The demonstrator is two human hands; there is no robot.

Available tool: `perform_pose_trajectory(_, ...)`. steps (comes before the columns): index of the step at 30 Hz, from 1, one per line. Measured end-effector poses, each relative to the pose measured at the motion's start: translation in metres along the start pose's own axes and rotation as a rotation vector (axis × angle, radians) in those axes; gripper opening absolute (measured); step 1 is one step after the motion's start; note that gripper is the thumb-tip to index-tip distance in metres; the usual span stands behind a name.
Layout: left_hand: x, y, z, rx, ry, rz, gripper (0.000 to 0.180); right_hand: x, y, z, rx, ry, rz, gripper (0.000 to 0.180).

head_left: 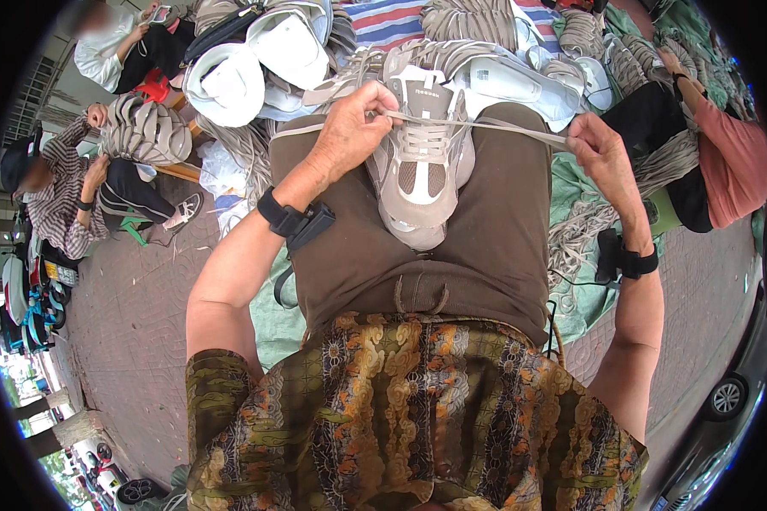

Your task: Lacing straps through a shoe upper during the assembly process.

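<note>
A beige and grey sneaker stands between my thighs with its toe toward me. Its flat beige shoelace is threaded across the tongue in several rows. Beside the upper eyelets, my left hand is closed in a pinch on the lace. Out to the right, above my right knee, my right hand pinches the lace too, which stretches nearly straight across the shoe. A loose lace length trails left from my left hand over my thigh. Under the toe, another rounded light toe shows.
Stacked beige shoe uppers and white shoe forms lie beyond my knees. Bundled laces hang at the right over green sheeting. People sit working at left and right. A dark car stands lower right.
</note>
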State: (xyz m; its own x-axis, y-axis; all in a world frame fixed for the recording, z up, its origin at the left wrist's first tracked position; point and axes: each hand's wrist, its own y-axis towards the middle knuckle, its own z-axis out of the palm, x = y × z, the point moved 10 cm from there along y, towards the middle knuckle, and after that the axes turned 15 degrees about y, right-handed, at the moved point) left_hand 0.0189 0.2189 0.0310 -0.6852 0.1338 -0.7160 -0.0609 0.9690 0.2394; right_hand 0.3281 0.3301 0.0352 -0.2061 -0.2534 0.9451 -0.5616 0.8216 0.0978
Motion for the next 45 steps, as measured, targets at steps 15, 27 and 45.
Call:
perform_pose_trajectory(15, -0.002, 0.014, 0.009, 0.054, 0.322, 0.138, 0.027, 0.023, -0.002, -0.039, 0.050, 0.995, 0.116, 0.011)
perform_pose_trajectory(27, -0.010, 0.010, 0.028, 0.043, 0.642, 0.273, 0.037, -0.074, -0.004, -0.141, -0.229, 0.308, 0.234, 0.005)
perform_pose_trajectory(45, 0.054, -0.012, 0.001, 0.270, 0.349, -0.064, 0.010, -0.038, 0.001, -0.018, 0.024, -0.170, 0.049, 0.013)
